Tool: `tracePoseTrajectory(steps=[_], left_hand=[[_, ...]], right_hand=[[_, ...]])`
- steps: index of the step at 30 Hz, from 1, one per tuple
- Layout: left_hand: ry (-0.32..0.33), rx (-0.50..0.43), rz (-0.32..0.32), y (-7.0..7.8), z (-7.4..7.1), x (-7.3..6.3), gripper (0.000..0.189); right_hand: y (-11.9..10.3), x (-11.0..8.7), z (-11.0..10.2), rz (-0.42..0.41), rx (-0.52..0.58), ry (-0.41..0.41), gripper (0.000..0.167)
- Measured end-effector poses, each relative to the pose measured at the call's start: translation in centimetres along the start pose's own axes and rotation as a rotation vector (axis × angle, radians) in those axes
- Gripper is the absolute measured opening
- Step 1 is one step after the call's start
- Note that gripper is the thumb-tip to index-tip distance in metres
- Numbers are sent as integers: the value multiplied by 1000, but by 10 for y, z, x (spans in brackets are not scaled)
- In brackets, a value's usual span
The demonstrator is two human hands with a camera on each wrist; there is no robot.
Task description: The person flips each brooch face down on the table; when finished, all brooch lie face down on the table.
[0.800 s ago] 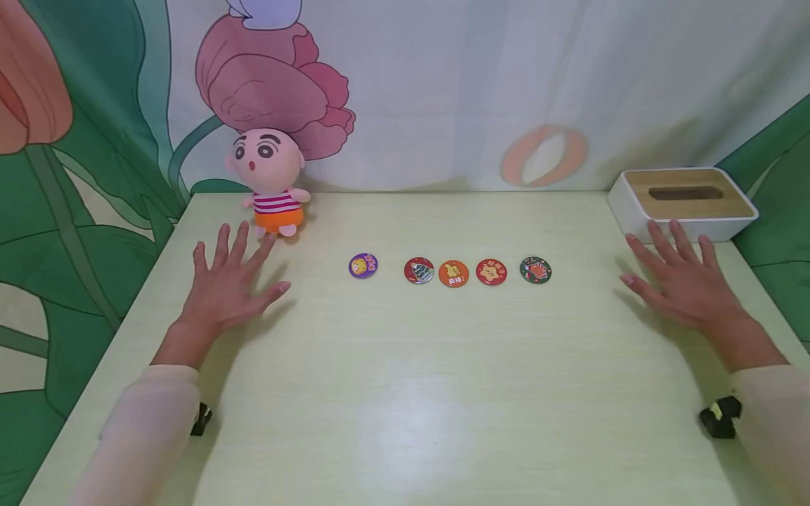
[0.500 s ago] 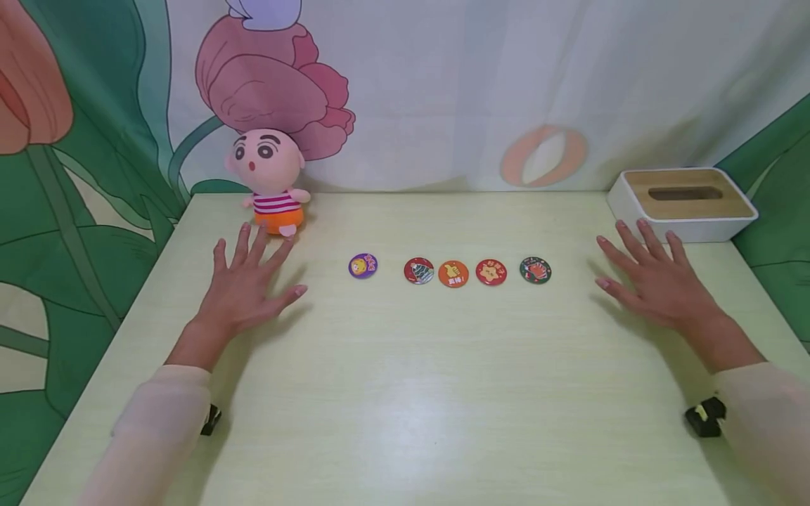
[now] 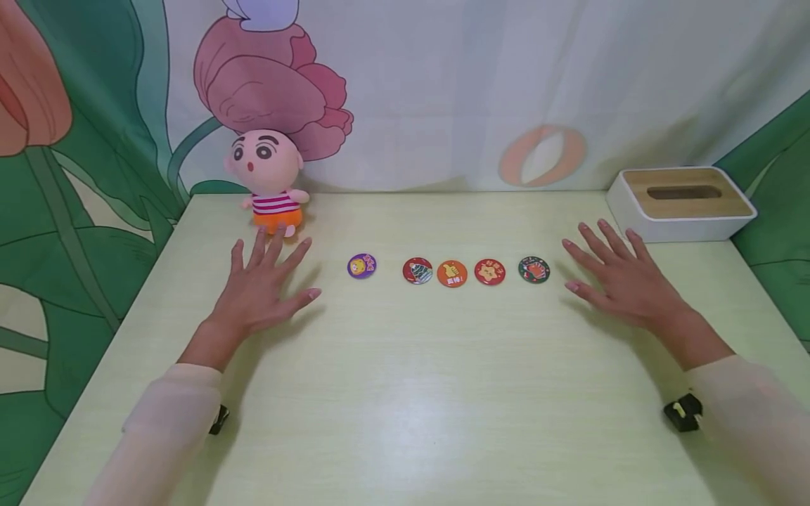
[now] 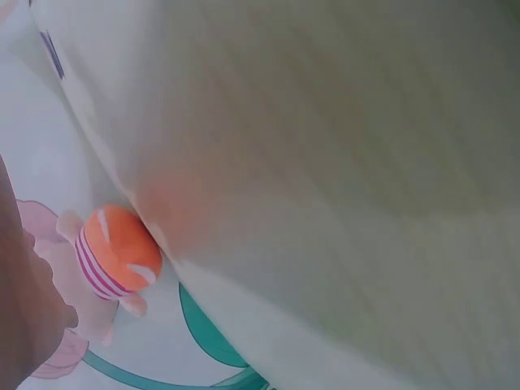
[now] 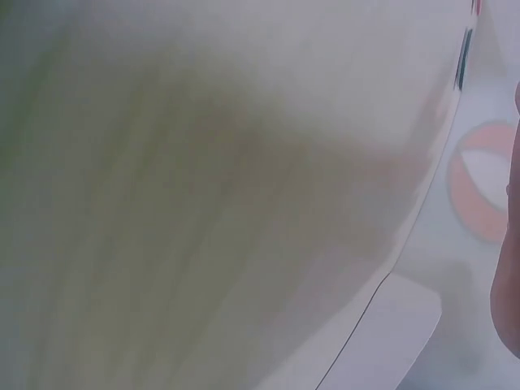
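Observation:
Several round picture discs lie in a row across the table. At the left end is a purple disc (image 3: 362,266); then come a dark red disc (image 3: 418,270), an orange disc (image 3: 452,274), a red star disc (image 3: 490,272) and a dark green disc (image 3: 534,270). My left hand (image 3: 259,288), fingers spread and palm down, is left of the purple disc, its fingertips overlapping the feet of a doll (image 3: 272,183) in the head view. My right hand (image 3: 623,281) is likewise spread, just right of the green disc. Both hands hold nothing.
A white tissue box (image 3: 683,204) with a wooden top stands at the table's back right corner. Behind the pale table (image 3: 405,393) hangs a printed curtain (image 3: 430,91). The doll, in a striped shirt and orange shorts, also shows in the left wrist view.
Both hands have moved inward toward the row of discs, the right one farther, leaving the tissue box's front. The discs, doll and box have stayed in place.

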State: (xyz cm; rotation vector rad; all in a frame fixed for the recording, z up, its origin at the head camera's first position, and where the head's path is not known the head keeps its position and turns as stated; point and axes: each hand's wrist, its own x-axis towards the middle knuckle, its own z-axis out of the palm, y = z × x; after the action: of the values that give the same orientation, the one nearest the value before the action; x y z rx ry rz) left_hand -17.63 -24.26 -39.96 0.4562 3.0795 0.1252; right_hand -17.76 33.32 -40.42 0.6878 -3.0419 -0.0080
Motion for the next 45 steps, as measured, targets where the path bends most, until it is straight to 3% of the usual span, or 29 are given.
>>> tracePoseTrajectory(steps=[25,45], left_hand=[[42,45,114,27,6,18,84],[-40,10,126,40,5,30,85]], right_hand=[[-49,32,2,-113,32,43,71],[-86,62,1,-191,-1,43,70]])
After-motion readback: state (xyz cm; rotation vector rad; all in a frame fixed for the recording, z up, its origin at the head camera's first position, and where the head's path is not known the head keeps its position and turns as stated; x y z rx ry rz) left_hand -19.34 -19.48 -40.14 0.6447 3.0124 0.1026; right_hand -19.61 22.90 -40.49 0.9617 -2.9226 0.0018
